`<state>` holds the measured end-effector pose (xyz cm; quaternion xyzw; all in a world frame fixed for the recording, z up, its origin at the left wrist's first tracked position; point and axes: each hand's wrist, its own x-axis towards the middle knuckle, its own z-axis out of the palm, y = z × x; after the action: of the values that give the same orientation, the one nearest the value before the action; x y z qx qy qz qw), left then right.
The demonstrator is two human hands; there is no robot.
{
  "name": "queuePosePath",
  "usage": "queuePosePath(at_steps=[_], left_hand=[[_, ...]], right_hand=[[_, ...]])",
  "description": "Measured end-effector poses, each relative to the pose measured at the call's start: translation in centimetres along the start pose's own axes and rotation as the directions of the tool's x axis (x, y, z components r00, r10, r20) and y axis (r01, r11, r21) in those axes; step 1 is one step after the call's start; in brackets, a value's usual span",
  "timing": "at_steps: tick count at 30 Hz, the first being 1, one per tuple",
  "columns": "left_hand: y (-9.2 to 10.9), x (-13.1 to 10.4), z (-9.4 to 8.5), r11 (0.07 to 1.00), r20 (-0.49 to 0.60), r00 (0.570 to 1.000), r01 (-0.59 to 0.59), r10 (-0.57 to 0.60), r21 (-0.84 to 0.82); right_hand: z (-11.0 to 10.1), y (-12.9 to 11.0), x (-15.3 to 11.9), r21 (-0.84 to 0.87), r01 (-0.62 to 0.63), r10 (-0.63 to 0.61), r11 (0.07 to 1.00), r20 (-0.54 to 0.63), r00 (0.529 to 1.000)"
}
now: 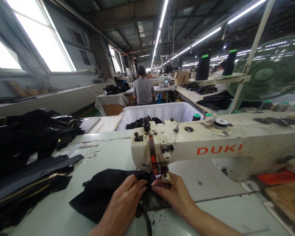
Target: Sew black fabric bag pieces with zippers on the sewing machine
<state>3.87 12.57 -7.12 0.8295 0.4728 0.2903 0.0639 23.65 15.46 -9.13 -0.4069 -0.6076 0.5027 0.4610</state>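
Note:
A piece of black fabric (98, 190) lies bunched on the pale green table, its right end under the head of a white sewing machine (182, 144) marked DUKI. My left hand (127, 196) presses on this cloth just left of the needle area, its fingers drawn together on the edge. On the other side, my right hand (173, 193) is closed close to the presser foot, thumb and fingers pinched. What the right fingers hold is hidden by the hand and the machine head. The needle itself cannot be made out.
Black fabric pieces with gold zippers (31, 177) are heaped at the left. Behind the machine stands a white plastic bin (159, 113) with dark cloth inside. A green fan (265, 75) and thread cones (203, 67) rise at right. A person (144, 90) sits farther back.

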Motion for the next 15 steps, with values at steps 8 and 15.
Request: queuePosePath(at_steps=[8,15], left_hand=[[0.3,0.1,0.9,0.946,0.047,0.974,-0.224,0.220,0.235],[0.0,-0.5,1.3,0.936,0.045,0.974,-0.225,0.221,0.272]], right_hand=[[0.3,-0.8,-0.1,-0.196,0.017,-0.015,0.980,0.015,1.000],[-0.4,-0.5,-0.6,-0.562,0.145,-0.098,0.815,0.113,0.989]])
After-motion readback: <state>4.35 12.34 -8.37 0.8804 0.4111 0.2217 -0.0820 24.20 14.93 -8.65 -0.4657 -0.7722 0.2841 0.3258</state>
